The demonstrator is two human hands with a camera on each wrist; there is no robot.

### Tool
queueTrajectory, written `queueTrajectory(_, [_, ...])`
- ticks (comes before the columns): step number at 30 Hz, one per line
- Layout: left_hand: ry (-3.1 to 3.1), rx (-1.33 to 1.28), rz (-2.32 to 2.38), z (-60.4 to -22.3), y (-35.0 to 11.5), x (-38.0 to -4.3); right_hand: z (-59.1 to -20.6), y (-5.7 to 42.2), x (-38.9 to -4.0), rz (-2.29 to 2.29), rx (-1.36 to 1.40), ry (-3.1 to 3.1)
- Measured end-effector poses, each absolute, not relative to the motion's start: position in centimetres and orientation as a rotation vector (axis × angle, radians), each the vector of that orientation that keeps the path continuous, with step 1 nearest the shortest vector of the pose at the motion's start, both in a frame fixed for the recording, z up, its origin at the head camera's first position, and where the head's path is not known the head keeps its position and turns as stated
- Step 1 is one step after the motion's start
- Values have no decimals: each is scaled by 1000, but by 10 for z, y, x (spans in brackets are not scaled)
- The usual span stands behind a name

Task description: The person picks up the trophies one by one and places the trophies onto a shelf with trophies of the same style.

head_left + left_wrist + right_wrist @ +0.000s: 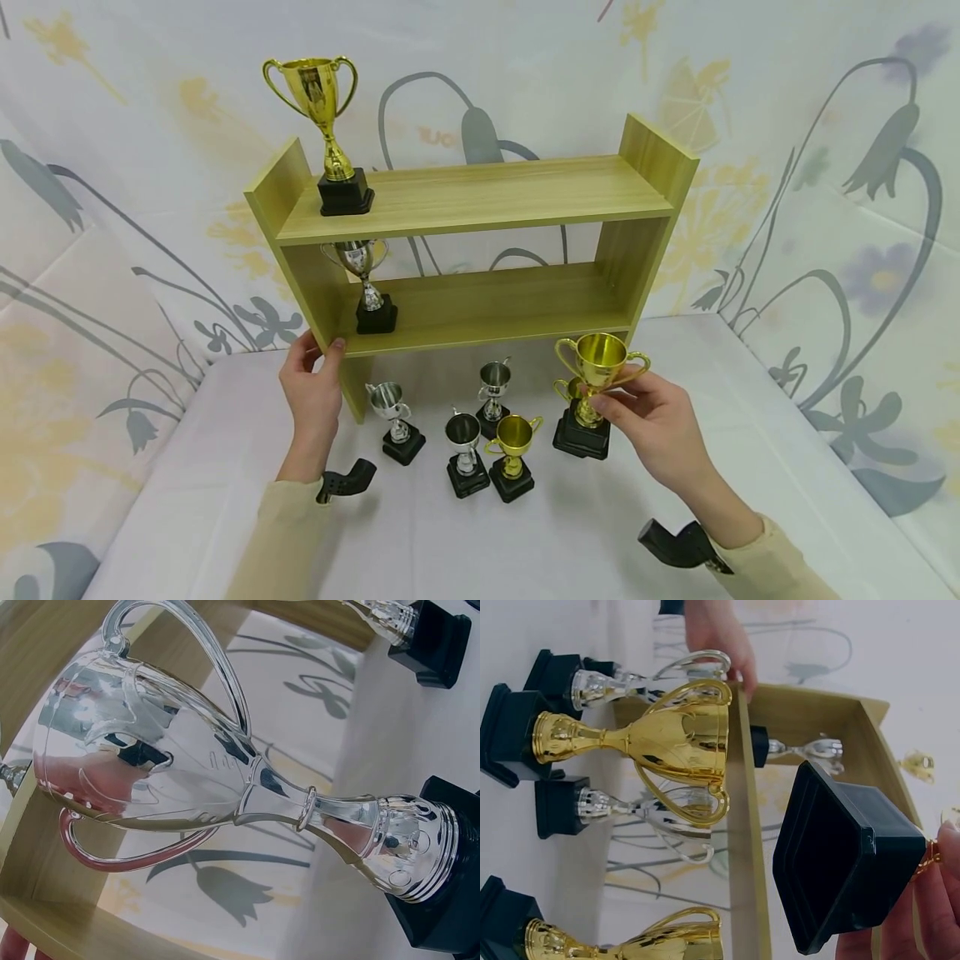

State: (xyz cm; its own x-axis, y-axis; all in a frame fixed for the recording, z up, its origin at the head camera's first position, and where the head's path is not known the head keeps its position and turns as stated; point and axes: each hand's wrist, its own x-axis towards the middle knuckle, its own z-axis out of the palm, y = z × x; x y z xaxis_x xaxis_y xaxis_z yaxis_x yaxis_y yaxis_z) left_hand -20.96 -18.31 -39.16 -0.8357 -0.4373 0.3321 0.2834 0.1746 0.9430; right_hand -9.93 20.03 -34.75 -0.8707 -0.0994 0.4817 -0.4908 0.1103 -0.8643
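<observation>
My right hand (pixel 660 425) pinches a gold trophy cup (pixel 602 360) by its stem, in front of the right end of the wooden shelf (pixel 480 192). The cup is upright in the head view; the right wrist view shows the underside of its black base (pixel 817 862). Behind it, mostly hidden, is another gold trophy (pixel 567 389). At the shelf's lower left corner, my left hand (pixel 311 404) grips the side panel, thumb at the front edge of the lower board. A silver trophy (pixel 142 742) stands large in the left wrist view.
A large gold trophy (pixel 322 100) stands on the top board's left end, with a silver trophy (pixel 367 287) on the board below. In front, on the white cloth (pixel 420 550), are three silver trophies and a gold trophy (pixel 514 437). Patterned fabric (pixel 540 75) hangs behind.
</observation>
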Motion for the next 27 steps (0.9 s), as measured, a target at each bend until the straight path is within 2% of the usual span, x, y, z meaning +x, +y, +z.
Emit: queueTrajectory(27, [-1880,155,-1740,-393,-182,-210,-329,204,-111,1815,597,-2026])
